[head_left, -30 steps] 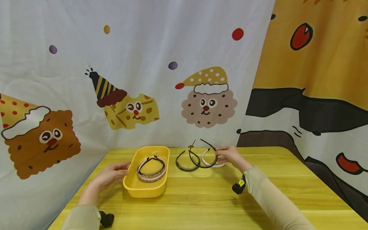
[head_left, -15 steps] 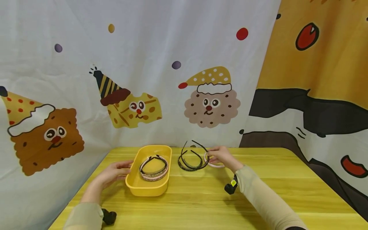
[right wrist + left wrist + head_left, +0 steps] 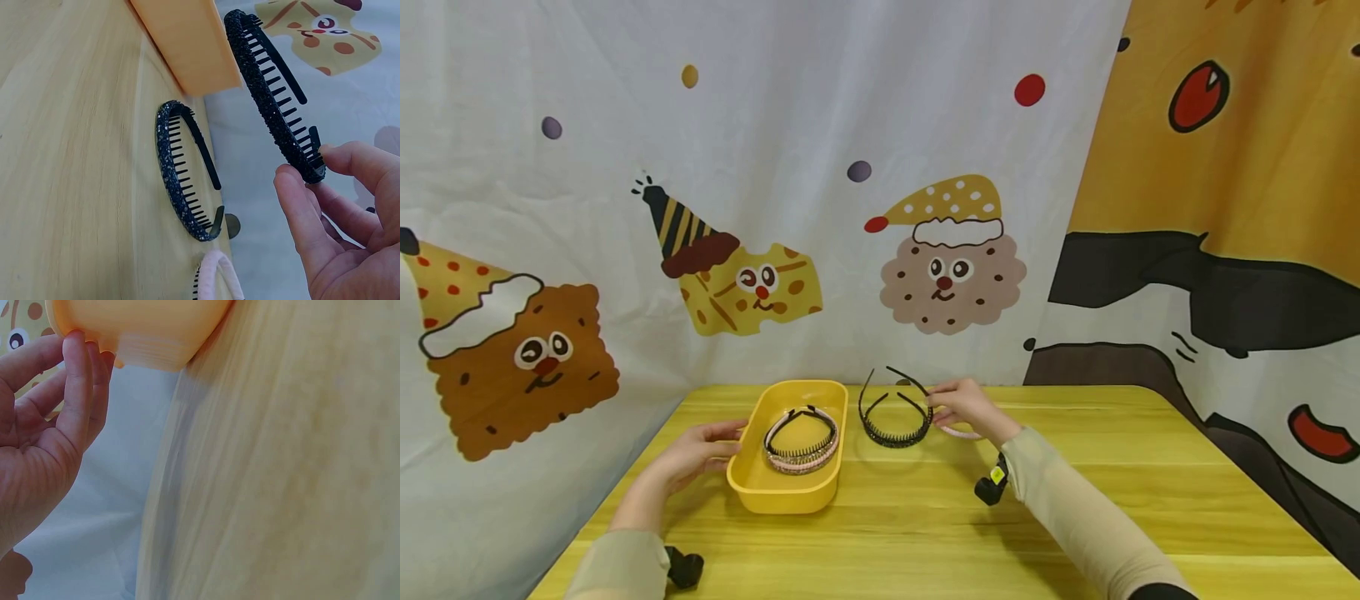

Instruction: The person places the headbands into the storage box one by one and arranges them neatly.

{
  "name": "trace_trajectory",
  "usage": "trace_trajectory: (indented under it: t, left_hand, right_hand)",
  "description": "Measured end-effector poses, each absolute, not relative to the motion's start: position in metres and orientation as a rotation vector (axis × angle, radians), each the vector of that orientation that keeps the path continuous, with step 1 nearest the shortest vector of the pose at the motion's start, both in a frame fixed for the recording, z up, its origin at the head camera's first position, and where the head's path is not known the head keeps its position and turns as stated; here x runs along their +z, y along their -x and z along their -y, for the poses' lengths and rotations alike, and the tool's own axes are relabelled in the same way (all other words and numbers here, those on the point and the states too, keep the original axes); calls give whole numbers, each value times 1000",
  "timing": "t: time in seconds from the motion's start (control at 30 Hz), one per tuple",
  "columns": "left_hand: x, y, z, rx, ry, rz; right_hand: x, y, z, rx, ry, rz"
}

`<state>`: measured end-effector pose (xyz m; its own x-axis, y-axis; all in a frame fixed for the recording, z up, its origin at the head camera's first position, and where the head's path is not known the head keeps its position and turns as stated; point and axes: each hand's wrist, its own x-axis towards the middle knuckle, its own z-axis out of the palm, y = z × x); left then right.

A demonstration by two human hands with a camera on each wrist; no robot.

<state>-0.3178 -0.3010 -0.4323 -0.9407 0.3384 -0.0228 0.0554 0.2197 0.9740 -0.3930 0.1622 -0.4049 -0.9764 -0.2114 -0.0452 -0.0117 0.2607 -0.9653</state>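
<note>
My right hand [image 3: 964, 407] pinches one end of a black glittery headband [image 3: 269, 106] with comb teeth, held up over the table between thumb and fingers. Below it, a second black headband [image 3: 172, 169] lies on the table; the two overlap in the head view. Close by my right hand is a pale pink headband [image 3: 215, 269], partly hidden by that hand in the head view. At the left, a yellow plastic basket [image 3: 786, 502] holds several headbands [image 3: 801, 462], black, pink and glittery. The fingertips of my left hand [image 3: 696, 454] touch its left side near the rim.
The wood-grain table [image 3: 925, 533] reaches back to a hanging white curtain [image 3: 850, 350] printed with cartoon figures. An orange and black print [image 3: 1225, 292] covers the curtain's right part. Small black devices sit on both wrists.
My right hand has moved left with the black headband, from over the pink one to above the other black headband. My left hand stays at the basket.
</note>
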Motion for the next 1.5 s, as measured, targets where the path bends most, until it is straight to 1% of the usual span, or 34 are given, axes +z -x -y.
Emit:
trace_trajectory:
  t: [0.6,0.87,1.17,1.5]
  left_hand:
    - [-430,313,304,1786,-387,-2258]
    - [-426,310,305,1784,-400,-2256]
    - [-430,312,302,1799,-395,-2245]
    - [-429,315,299,1803,-396,-2245]
  right_hand:
    - [-393,389,-131,-1743,326,-2327]
    - [-389,395,-112,-1783,335,-2304]
    - [-382,393,-94,-1787,323,-2290]
    - [-376,401,-80,-1766,402,-2259]
